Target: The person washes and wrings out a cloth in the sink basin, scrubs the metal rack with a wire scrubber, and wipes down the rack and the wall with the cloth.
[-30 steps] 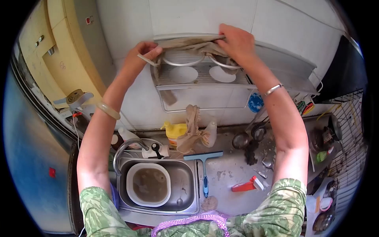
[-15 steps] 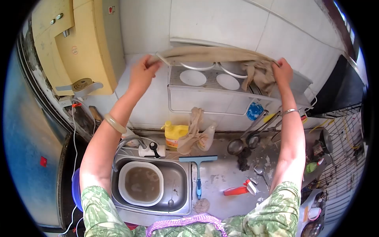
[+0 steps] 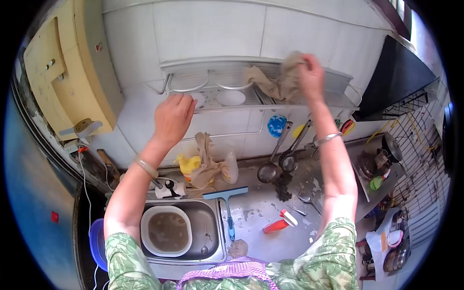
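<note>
My right hand [image 3: 311, 77] grips a beige cloth [image 3: 275, 84], raised at the right part of a metal wall rack [image 3: 324, 99]. The cloth hangs bunched to the left of this hand, over the rack's shelf, slightly blurred. My left hand [image 3: 174, 118] is at the rack's left front edge with its fingers curled closed. What those fingers hold, if anything, is hidden. White round plates [image 3: 231, 97] show in the rack between my hands, below its curved metal bars [image 3: 191, 88].
Below are a sink [image 3: 205, 212] with a tub of cloudy water [image 3: 166, 231], a blue squeegee [image 3: 227, 208] and a red spray bottle [image 3: 279, 224]. Ladles [image 3: 268, 172] hang under the rack. A yellow jug [image 3: 187, 165] stands behind the sink; a dispenser [image 3: 63, 72] is at left.
The cloth was stretched between both hands; now only my right hand holds it, bunched at the right. My left hand has let go of its end and come lower. The view has shifted.
</note>
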A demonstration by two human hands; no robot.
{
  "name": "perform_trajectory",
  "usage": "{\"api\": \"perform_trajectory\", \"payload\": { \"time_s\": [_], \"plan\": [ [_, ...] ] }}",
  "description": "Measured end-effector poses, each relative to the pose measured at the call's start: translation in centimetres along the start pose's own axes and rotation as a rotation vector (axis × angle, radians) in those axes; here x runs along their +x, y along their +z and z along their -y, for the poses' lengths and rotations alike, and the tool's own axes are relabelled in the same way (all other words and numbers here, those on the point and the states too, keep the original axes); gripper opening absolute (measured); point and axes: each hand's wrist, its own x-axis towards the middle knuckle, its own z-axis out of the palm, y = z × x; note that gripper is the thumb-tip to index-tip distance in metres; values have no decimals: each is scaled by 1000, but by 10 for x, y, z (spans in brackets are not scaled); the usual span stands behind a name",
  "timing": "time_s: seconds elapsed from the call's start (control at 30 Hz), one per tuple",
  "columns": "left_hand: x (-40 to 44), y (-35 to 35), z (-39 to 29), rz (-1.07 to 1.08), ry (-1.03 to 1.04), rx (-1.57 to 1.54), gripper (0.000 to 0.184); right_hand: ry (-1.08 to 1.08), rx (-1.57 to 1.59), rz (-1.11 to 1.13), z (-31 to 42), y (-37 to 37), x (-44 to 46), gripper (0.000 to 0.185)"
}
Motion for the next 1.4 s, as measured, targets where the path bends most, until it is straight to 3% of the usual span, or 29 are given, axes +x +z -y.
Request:
{"api": "perform_trajectory", "payload": {
  "time_s": [0.07,0.13,0.3,0.33,0.4,0.47,0.63,0.67,0.73,0.83,0.9,0.97,1.0,1.03,1.1,1.2,1.27,1.33,1.37,1.4],
  "plan": [
    [6,13,-5,89,-53,29,19,-296,-354,171,27,40,-15,14],
    [1,27,-3,90,-57,91,23,-347,-604,267,9,59,-34,18],
    [0,29,0,116,-93,128,24,28,-512,2,-26,-10,-27,24],
    [1,28,-1,114,-97,121,23,168,-767,36,-45,-40,-18,21],
    [3,29,0,89,-90,105,22,273,-868,-62,-56,-57,1,19],
    [0,33,2,59,-71,83,21,206,-554,-296,-37,-60,15,21],
    [2,32,1,54,-34,127,20,-364,-162,211,43,80,12,21],
    [2,31,0,57,-31,123,20,-686,-375,302,48,106,17,25],
    [2,31,1,61,-34,147,20,-705,-382,340,46,136,4,26],
    [0,34,1,74,-37,167,20,-262,-403,565,34,119,8,27],
    [0,34,1,80,-40,191,20,-291,-448,418,16,79,11,31],
    [0,33,0,84,-46,194,21,-316,-521,81,-50,38,18,35],
    [0,31,0,87,-51,196,21,-121,-679,0,-45,9,26,31],
    [2,32,1,77,-45,198,21,73,-553,-193,-78,-4,45,26],
    [1,33,0,76,-35,193,22,118,-179,-508,-53,-35,82,25],
    [1,33,0,79,-23,204,21,35,77,-438,-38,-47,129,33],
    [-2,37,2,69,-29,212,20,-63,-12,-514,-58,-12,147,30],
    [-1,39,2,74,-22,225,19,11,-210,-545,-39,60,138,25],
    [-2,39,2,77,-22,233,19,118,49,-410,10,81,111,19],
    [-1,39,2,82,-20,241,19,-269,-166,-361,7,102,91,16]
  ]
}}
